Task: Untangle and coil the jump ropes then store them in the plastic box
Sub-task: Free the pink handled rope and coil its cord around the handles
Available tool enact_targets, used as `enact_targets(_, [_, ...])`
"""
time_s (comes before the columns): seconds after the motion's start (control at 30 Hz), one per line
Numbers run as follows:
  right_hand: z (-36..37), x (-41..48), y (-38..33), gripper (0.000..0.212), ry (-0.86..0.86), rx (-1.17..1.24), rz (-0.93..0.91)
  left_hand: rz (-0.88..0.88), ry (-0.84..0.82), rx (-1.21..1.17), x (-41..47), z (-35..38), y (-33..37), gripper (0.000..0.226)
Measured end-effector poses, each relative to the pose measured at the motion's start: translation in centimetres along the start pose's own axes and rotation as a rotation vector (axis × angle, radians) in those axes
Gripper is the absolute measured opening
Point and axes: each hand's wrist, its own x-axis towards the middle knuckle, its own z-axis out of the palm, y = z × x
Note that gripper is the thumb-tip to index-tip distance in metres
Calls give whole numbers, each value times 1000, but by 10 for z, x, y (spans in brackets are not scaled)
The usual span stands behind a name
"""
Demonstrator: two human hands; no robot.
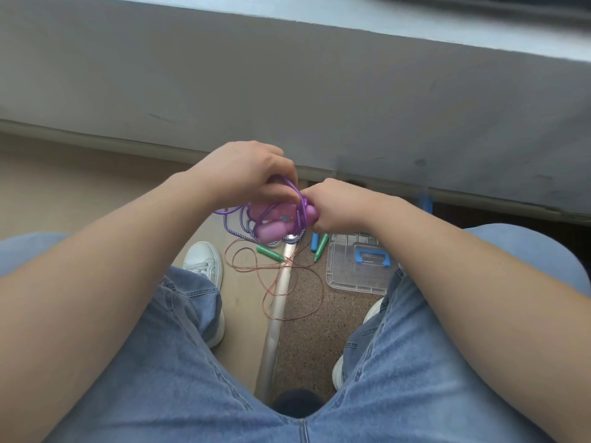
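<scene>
Both hands grip the purple rope (pixel 295 199) above the plastic box (pixel 358 270): left hand (pixel 243 174) clutches its coils, right hand (pixel 339 203) clamps a pink handle (pixel 311 212).

Purple jump rope (pixel 295 195): smooth, glossy plastic cord with matt pinkish plastic handles (pixel 271 233). Striped rope (pixel 235 231): twisted woven cord, blue and white, dull finish. Thin rope (pixel 281 282) on the floor: translucent coppery plastic with a slight sheen; its handles (pixel 270 253), green and blue, are matt plastic. Plastic box (pixel 358 266): clear, glossy plastic with an opaque blue latch. Floor strip (pixel 276 314): smooth, reflective metal, dividing a smooth beige surface from rough speckled flooring (pixel 313 334). Trousers (pixel 179 362): matt blue denim cloth. Shoes (pixel 204 260): smooth white material.
</scene>
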Motion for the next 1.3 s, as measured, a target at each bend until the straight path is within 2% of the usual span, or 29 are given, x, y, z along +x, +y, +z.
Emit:
enact_targets(0.1, [4,-1,-6,8,40,20,-81,-113,-38,-140,-1,-3,-6,48])
enact_targets(0.23, [-2,-3,-7,15,205,190,-99,-230,-31,-330,0,7,-16,11])
enact_targets(0.33, [-7,-4,-5,16,347,352,-44,-322,-109,-409,2,19,-21,8])
enact_targets(0.4, [-10,-5,-6,19,426,423,33,-350,-102,-464,1,22,-15,15])
enact_targets(0.47, [-14,-6,-7,31,465,429,133,-303,-112,-422,1,24,-6,19])
enact_targets(0.53, [-15,-4,-2,22,503,430,239,-308,-132,-344,0,24,4,19])
enact_targets(0.6, [-13,2,5,24,559,451,337,-333,-115,-309,3,24,10,20])
enact_targets(0.67, [-10,7,10,20,597,464,429,-360,-129,-305,6,24,12,23])
enact_targets(0.73, [-9,11,15,5,612,457,510,-388,-181,-348,5,23,12,23])
enact_targets(0.8, [-9,10,20,8,622,441,607,-386,-251,-379,4,22,13,22])
enact_targets(0.87, [-10,9,24,15,586,371,676,-336,-295,-290,5,20,18,25])
enact_targets(0.93, [-9,8,21,17,526,241,675,-258,-294,-86,7,18,24,29])
enact_targets(1.07, [-2,8,12,13,296,49,595,-15,-105,394,6,5,26,25])
enact_targets(1.13, [1,11,12,9,170,6,462,65,-61,446,4,-3,23,19])
enact_targets(1.2, [2,11,13,7,83,-53,318,56,-59,426,2,-9,21,10])
enact_targets(1.3, [2,7,14,9,10,-96,194,78,-41,347,-1,-9,15,14])
